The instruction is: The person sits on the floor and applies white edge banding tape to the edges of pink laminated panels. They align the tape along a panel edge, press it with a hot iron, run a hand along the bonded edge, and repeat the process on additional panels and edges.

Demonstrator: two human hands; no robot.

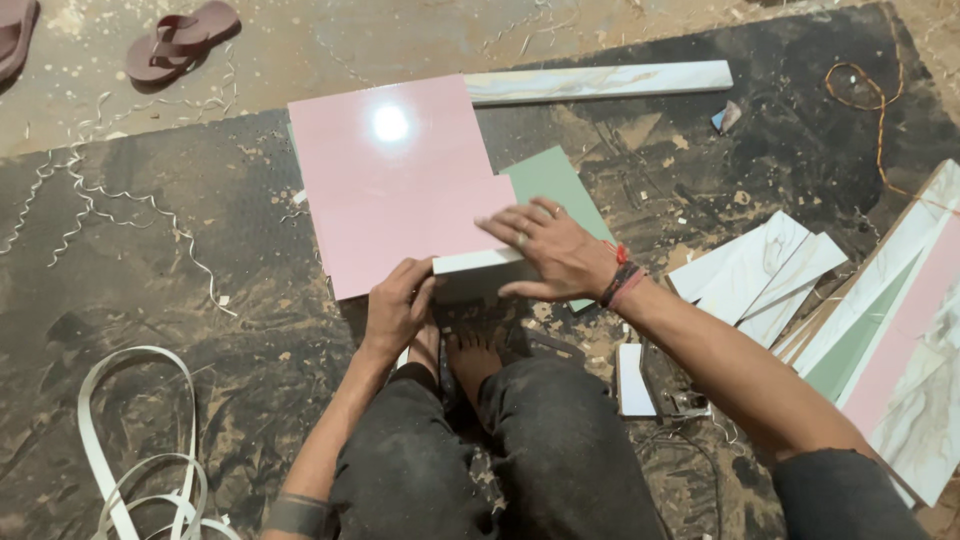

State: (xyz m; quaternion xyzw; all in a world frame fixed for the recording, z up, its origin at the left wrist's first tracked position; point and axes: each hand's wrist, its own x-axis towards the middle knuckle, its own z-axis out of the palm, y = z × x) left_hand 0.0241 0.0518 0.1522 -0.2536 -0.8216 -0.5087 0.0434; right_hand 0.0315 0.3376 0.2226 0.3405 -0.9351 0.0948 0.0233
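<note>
A glossy pink board lies flat on a dark floor mat, with a green board under its right side. In front of my knees stands a small white panel, edge up. My left hand grips its left end. My right hand lies flat across its top and right side, fingers spread, with a ring on one finger and red and dark bands at the wrist. My bare feet rest just below the panel.
Marbled white strips and longer pink, green and marbled boards are stacked at the right. A long marbled strip lies behind the pink board. White edge banding coils at lower left. Sandals and an orange cord lie farther off.
</note>
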